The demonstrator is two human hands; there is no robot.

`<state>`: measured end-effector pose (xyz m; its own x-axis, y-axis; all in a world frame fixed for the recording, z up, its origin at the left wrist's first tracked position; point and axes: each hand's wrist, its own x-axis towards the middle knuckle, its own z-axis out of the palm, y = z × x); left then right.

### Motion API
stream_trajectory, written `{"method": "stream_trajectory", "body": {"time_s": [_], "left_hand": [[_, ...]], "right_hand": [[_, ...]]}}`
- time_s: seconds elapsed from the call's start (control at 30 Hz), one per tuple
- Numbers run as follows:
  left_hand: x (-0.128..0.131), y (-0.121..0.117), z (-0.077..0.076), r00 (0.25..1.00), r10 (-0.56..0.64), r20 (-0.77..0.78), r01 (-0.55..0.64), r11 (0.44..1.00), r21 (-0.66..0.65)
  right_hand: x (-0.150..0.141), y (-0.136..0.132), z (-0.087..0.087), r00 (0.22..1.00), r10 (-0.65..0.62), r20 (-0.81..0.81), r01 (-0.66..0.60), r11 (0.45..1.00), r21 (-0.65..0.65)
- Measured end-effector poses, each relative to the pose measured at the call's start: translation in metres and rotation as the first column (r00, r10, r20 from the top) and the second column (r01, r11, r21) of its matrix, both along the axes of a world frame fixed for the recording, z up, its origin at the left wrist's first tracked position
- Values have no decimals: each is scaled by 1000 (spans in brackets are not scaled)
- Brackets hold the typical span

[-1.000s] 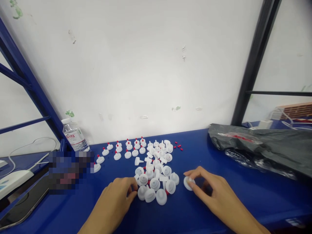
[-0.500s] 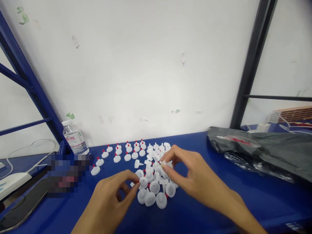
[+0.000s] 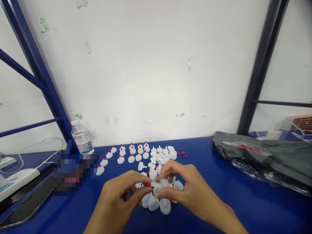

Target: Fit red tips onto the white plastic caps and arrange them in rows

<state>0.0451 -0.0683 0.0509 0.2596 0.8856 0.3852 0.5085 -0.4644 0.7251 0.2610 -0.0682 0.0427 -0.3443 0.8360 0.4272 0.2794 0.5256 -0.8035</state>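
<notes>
Over a pile of white nozzle caps, my hands meet at the middle of the blue table. My left hand pinches a small red tip cap between thumb and forefinger. A white nozzle cap is in the closed fingers of my right hand, its spout pointing left at the red piece. Whether the two parts touch is hard to make out. Behind and to the left, several white caps with red tips stand upright in loose rows.
Several loose red tips lie right of the pile. A water bottle, a phone and a power strip are at the left. A dark grey plastic bag lies at the right. A white wall rises behind the table.
My hands have come together over the pile. The right hand has lifted a white nozzle cap and moved it left to the red tip. The view has shifted slightly.
</notes>
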Motion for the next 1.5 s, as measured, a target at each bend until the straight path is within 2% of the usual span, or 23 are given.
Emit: {"method": "stream_trajectory", "body": {"time_s": [0.27,0.63,0.8,0.87,0.97,1.07,1.17,1.27,1.37,1.5], "left_hand": [[5,-1,-3,996,-51,75,54,998,-28],[10,-1,-3,996,-74,47,78,992,-94],[20,-5,-4,991,15,135,5,989,-147],[17,-4,-3,991,57,122,-42,991,-128],[-1,5,-1,983,183,29,-182,983,-41],[-33,23,-4,922,345,-174,-341,938,58],[-63,42,-14,762,447,-468,-426,891,158],[-79,58,-25,633,419,-651,-464,879,114],[-85,67,-35,620,376,-689,-454,888,75],[-91,75,-41,679,354,-643,-427,903,47]], "right_hand": [[-2,0,-1,999,-13,36,13,1000,-8],[0,-1,-2,998,-38,50,39,999,-23],[-2,1,-5,998,-62,19,62,998,14],[-1,3,-6,997,-83,-2,83,996,41],[0,4,-8,981,-195,-20,196,976,97],[1,3,-7,954,-296,-46,300,933,198],[1,0,-6,940,-332,-73,339,899,276],[1,0,-7,935,-349,-64,352,886,302],[2,1,-8,935,-350,-60,350,881,318],[1,1,-8,938,-342,-62,342,875,342]]}}
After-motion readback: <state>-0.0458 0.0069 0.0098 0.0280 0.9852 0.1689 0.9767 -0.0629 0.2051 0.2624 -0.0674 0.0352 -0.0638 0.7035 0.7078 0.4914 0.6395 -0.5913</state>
